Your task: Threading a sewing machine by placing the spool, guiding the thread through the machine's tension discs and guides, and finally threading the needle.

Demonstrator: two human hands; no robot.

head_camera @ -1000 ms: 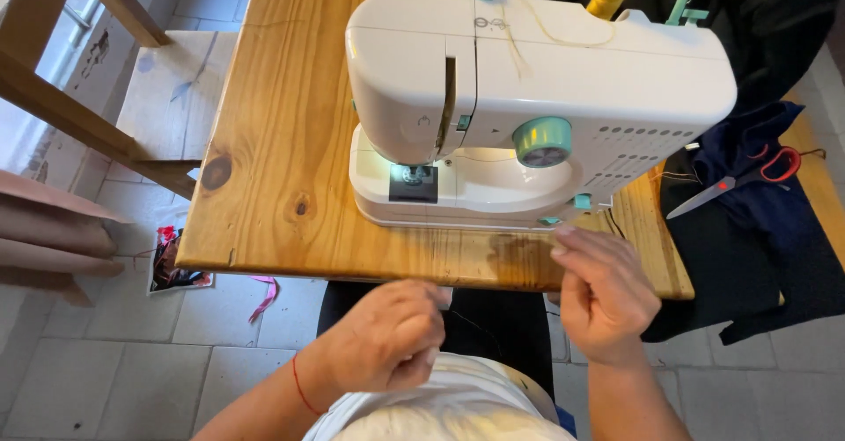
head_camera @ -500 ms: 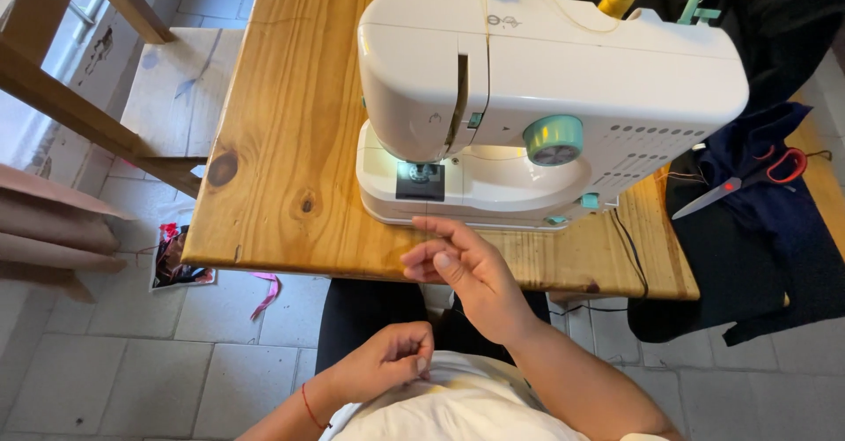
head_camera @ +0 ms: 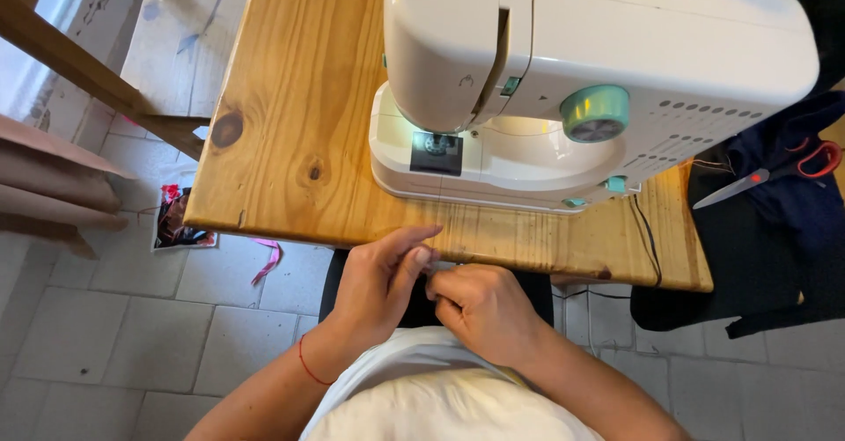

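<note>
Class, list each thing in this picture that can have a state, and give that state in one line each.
Left hand: fingers extended, fingertips meeting the right hand at the table edge.
Right hand: fingers curled, pinching something too small to tell.
Sewing machine: upright on the wooden table, work light lit, nothing under its needle.
Scissors: lying shut on dark cloth.

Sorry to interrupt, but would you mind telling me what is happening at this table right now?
A person sits at a wooden table facing a white sewing machine. The left hand and right hand meet just off the table's near edge, fingertips pinched together on something too small to make out. Red-handled scissors lie on dark fabric to the right.
</note>
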